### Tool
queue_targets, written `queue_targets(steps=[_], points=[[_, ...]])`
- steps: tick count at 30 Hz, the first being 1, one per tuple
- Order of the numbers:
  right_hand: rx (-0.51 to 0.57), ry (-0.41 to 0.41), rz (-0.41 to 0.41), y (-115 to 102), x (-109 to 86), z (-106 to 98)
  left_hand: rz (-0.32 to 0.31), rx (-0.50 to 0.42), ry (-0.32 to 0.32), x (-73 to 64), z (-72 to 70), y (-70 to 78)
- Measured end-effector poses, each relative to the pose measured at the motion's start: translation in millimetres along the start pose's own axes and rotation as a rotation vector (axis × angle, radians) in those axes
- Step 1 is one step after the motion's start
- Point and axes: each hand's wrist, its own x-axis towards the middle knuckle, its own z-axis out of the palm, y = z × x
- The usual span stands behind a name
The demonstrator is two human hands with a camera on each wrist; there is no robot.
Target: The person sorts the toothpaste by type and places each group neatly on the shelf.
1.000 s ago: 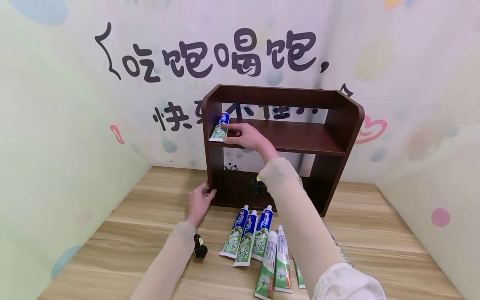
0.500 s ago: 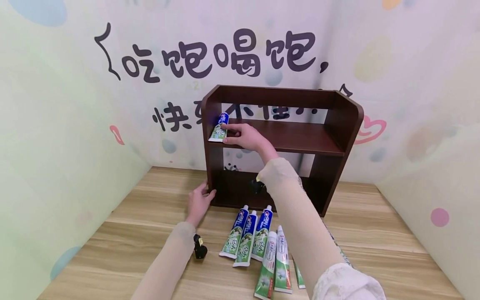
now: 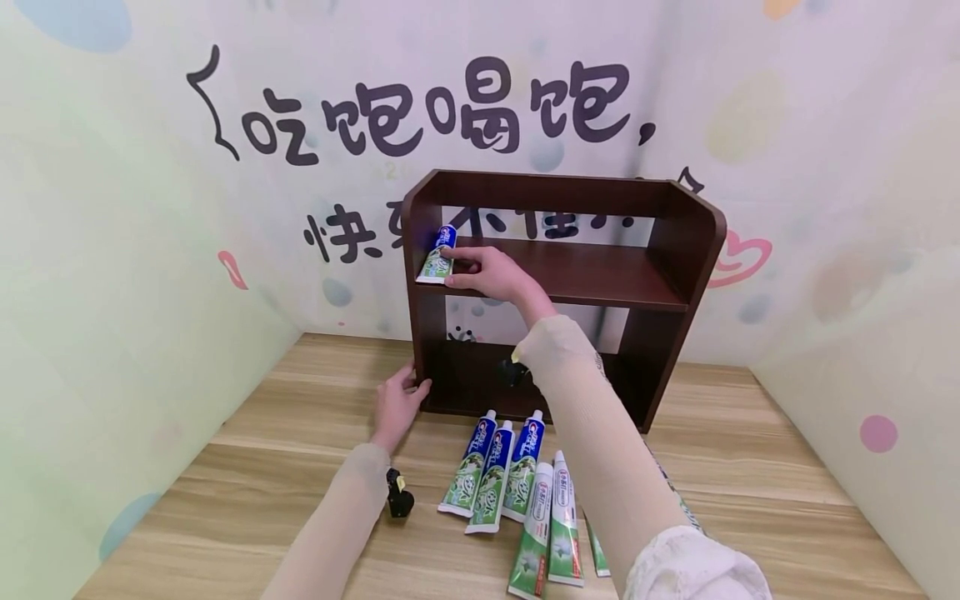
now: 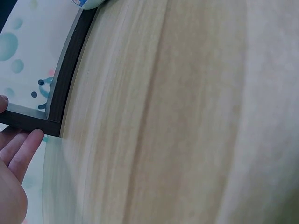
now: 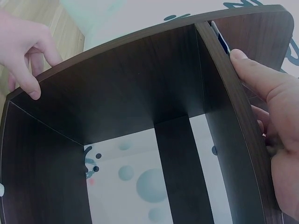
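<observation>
On the left end of the brown wooden shelf's (image 3: 592, 275) upper board lies a blue and green toothpaste tube (image 3: 435, 267), its wide crimped end at the front edge. My right hand (image 3: 497, 273) holds this tube from its right side, index finger on its top and thumb near the crimped end. In the right wrist view the shelf board hides most of the tube (image 5: 219, 38). Low on the shelf's left side panel, my left hand (image 3: 397, 404) grips the edge, thumb inside and fingers outside, as the right wrist view shows of the left hand (image 5: 29, 53).
Several toothpaste tubes lie before the shelf: blue and green ones (image 3: 491, 483) at left, white and green ones (image 3: 564, 525) further right. My right forearm (image 3: 607, 433) partly covers another green tube (image 3: 598, 550). Printed walls (image 3: 187, 250) enclose the wooden table (image 3: 247, 475).
</observation>
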Motion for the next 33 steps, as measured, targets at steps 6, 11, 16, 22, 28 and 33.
queue_targets(steps=[6, 11, 16, 22, 28, 33], points=[[0.008, -0.001, 0.0, -0.3, 0.9, -0.6, -0.004, -0.008, 0.004, 1.9, 1.1, -0.5], [0.009, -0.003, 0.002, -0.4, 1.4, -1.0, 0.011, -0.011, 0.013, 2.4, 1.8, -0.2], [0.005, -0.006, 0.0, -0.5, 2.2, -1.7, 0.019, -0.02, 0.015, 2.3, 1.2, 0.7], [-0.011, -0.01, -0.01, -1.7, 1.5, -3.1, 0.006, -0.021, 0.007, 2.6, 0.2, 0.5], [-0.02, 0.012, -0.017, -1.4, -0.9, -3.7, -0.002, -0.012, -0.008, 3.2, -0.8, 1.0], [-0.005, 0.038, -0.045, -1.3, -5.3, -1.5, 0.005, -0.015, -0.017, 1.1, -1.6, 0.3]])
